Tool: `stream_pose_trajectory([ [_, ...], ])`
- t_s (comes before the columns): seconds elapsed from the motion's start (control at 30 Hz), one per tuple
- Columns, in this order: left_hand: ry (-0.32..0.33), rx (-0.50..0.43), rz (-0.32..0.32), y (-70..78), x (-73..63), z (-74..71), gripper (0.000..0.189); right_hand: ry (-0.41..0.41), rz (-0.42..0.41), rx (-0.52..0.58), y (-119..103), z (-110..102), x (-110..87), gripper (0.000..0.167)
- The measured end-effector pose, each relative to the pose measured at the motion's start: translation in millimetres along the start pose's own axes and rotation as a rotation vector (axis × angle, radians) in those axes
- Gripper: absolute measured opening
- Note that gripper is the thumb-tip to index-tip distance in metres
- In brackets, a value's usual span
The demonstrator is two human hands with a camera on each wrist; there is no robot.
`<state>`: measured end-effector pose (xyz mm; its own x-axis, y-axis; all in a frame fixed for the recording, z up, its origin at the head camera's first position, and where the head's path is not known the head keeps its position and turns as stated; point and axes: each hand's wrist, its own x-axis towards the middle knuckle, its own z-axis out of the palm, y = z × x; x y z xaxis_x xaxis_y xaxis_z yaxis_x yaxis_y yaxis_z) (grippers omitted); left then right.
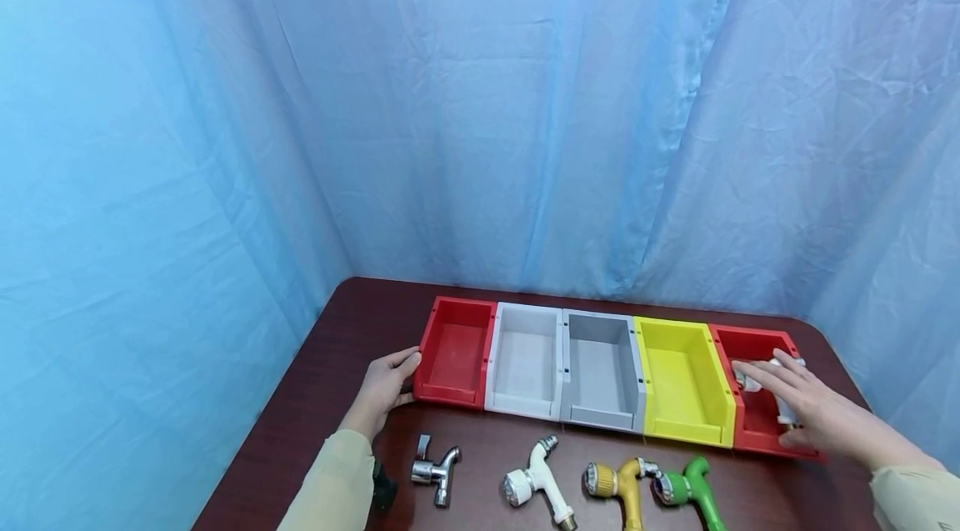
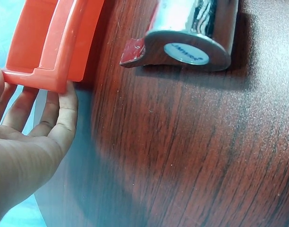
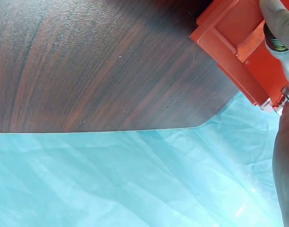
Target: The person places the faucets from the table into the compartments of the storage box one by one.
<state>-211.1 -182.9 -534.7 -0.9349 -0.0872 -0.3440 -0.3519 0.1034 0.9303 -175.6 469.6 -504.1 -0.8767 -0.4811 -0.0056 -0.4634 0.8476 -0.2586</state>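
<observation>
My left hand holds the near left side of the leftmost red bin, thumb at the rim and fingers beneath its corner in the left wrist view. My right hand reaches over the rightmost red bin, fingers extended above a white faucet inside it. The hand partly hides this faucet; its threaded end shows beside a finger in the right wrist view. Between the red bins stand a white bin, a grey bin and a yellow bin.
Along the table's near side lie a chrome faucet, another white faucet, a yellow faucet and a green faucet. A dark object sits by the left sleeve. Blue curtains hang behind the table.
</observation>
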Motion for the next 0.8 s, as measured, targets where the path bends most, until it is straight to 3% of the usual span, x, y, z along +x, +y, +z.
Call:
stream_pose_trajectory([
  [0.17,0.001,0.008,-0.002,0.1,0.0,0.3,0.052,-0.007,-0.005,-0.055,-1.5,0.5,2.7,0.113],
  [0.3,-0.002,0.008,-0.003,-0.6,-0.8,0.1,0.052,-0.011,-0.042,-0.018,-4.4,-0.7,6.3,0.113],
  [0.53,-0.012,0.002,-0.004,-1.4,-0.2,-1.1,0.053,-0.056,-0.019,-0.063,-10.5,-4.6,8.2,0.111],
  [0.8,-0.026,0.001,-0.001,-3.2,1.6,-3.7,0.054,0.192,-0.175,-0.231,-5.8,5.8,-1.1,0.11],
])
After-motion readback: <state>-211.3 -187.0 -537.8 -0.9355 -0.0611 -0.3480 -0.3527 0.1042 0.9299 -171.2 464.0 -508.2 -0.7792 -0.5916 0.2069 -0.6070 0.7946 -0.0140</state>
